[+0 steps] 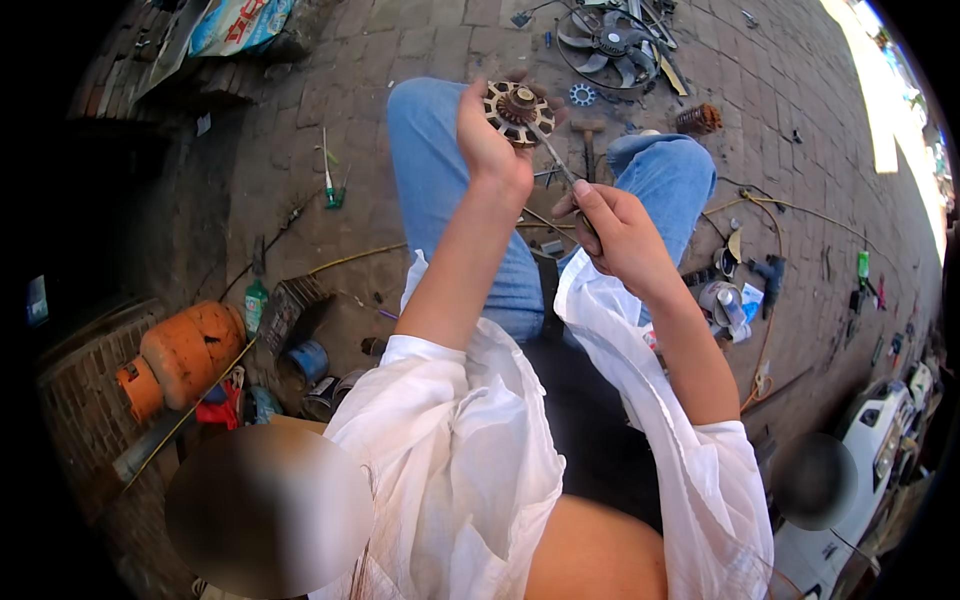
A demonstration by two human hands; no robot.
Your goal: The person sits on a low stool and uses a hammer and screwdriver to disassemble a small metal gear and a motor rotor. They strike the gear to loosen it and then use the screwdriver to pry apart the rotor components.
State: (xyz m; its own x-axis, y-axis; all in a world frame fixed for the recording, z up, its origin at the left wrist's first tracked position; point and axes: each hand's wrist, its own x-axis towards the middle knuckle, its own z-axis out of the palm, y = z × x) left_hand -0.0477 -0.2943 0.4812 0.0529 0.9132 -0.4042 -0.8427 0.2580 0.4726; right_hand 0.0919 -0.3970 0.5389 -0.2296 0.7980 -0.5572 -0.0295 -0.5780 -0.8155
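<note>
While the left grip (487, 150) is closed around a round slotted metal part (519, 105), holding it up between the bent knees (430, 112), the right grip (615, 228) is wrapped about a slim metal tool (553, 152). Its tip meets the near right side of the part; whether it sits in a slot or only touches the face is too small to tell. Should the tip skid off the metal, it could jab the left fingers, which lie close behind the rim. A hard shove might also twist the part out of the palm, since no counter backs it, and drop it onto the paved floor (425, 45) near the hammer (588, 138). Small pieces knocked loose could get lost around the blue toothed ring (582, 95) and the fan (612, 40).
</note>
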